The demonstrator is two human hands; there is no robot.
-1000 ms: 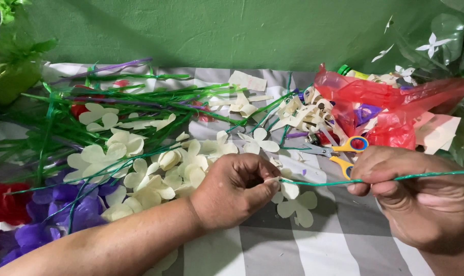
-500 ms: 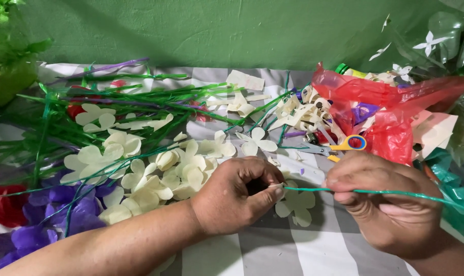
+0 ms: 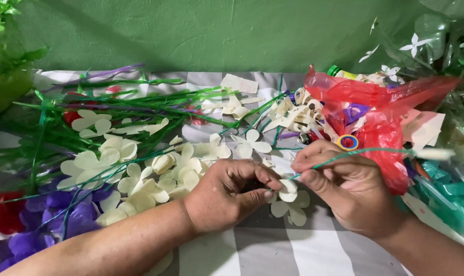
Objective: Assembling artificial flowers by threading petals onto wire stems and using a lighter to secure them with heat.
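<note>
My left hand (image 3: 232, 191) pinches a cream paper flower (image 3: 288, 189) between thumb and fingers, just above the striped cloth. My right hand (image 3: 344, 186) grips a thin green wire stem (image 3: 364, 152) that runs up and to the right; the stem's near end meets the flower at my left fingertips. Another cream flower (image 3: 292, 210) lies flat under both hands. A heap of cream petals (image 3: 160, 171) sits to the left of my left hand.
Green wire stems (image 3: 104, 102) lie across the left. Purple flowers (image 3: 53, 214) and a red flower (image 3: 2, 212) fill the lower left. A red plastic bag (image 3: 380, 112), scissors with a yellow handle (image 3: 348, 142) and paper scraps crowd the right. A green wall stands behind.
My right hand has slid left along the green stem until it meets my left hand. The stem's end now touches the cream flower in my left fingers.
</note>
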